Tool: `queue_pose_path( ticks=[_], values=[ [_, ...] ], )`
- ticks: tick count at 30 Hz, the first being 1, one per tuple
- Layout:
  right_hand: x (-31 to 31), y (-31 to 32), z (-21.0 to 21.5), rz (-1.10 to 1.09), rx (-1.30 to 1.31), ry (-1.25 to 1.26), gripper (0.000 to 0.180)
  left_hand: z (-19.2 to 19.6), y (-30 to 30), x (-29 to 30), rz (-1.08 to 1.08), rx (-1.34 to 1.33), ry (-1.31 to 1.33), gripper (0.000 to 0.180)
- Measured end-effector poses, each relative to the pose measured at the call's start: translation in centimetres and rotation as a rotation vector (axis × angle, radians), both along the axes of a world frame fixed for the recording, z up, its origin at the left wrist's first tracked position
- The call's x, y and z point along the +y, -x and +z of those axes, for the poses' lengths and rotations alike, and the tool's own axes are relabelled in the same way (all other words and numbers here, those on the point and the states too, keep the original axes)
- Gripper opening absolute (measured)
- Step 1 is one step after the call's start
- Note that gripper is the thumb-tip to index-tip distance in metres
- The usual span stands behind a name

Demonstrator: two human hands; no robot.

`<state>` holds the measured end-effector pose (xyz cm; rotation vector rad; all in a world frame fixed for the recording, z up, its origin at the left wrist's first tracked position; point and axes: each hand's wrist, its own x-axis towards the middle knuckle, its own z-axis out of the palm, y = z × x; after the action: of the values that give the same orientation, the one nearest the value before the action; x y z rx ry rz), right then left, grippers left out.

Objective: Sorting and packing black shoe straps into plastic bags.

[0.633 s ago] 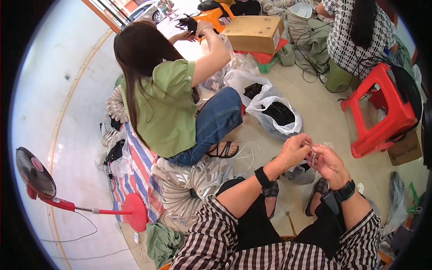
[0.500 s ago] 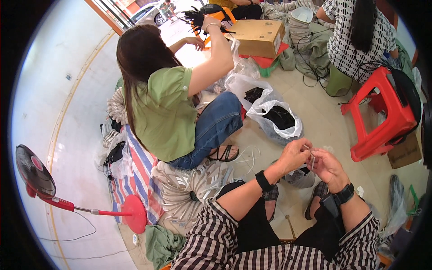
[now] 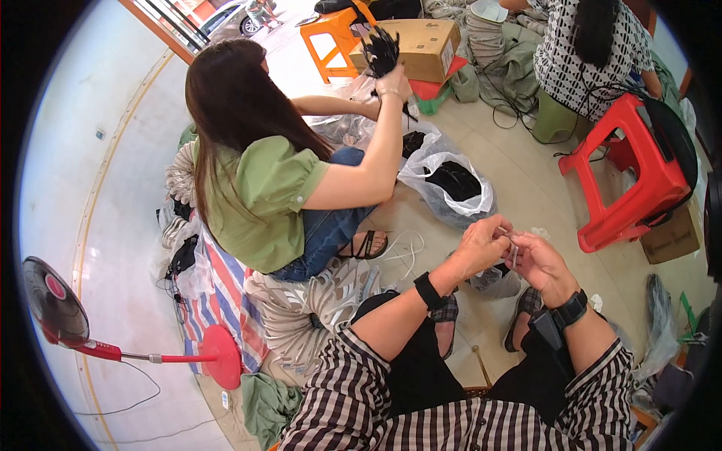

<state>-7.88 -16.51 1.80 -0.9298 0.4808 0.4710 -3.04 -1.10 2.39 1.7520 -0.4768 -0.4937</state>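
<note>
Tiled floor (image 3: 530, 180) below; thin pale strip (image 3: 514, 255) (partly hidden) is pinched between nearly closed fingertips of left hand (image 3: 485, 244) and right hand (image 3: 540, 260), and could be dropped if either grip were loosened.

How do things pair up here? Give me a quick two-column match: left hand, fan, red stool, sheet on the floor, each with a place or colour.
1. Left hand
2. Fan
3. Red stool
4. Sheet

A. Striped red, white and blue
B. Close beside the right hand
C. At the picture's right, beyond both hands
D. At the picture's far left

Pairs: 1-B, 2-D, 3-C, 4-A
</note>
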Motion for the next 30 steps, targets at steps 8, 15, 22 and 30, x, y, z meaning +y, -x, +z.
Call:
queue_pose_path(
  ticks=[8, 15, 22, 30],
  values=[
    [0.17, 0.30, 0.67, -0.005, -0.003, 0.008, 0.017, 0.64, 0.27, 0.01, -0.006, -0.021, -0.014, 0.022],
    [0.39, 0.26, 0.77, -0.010, 0.004, 0.027, 0.016, 0.52, 0.25, 0.18, -0.014, -0.067, -0.029, 0.021],
    [0.64, 0.23, 0.82, -0.007, 0.016, 0.013, 0.016, -0.02, 0.19, 0.43, -0.016, -0.131, -0.030, 0.020],
    [0.45, 0.30, 0.65, 0.014, -0.007, 0.019, 0.016, 0.14, 0.31, 0.41, -0.028, -0.128, -0.071, 0.022]
  ],
)
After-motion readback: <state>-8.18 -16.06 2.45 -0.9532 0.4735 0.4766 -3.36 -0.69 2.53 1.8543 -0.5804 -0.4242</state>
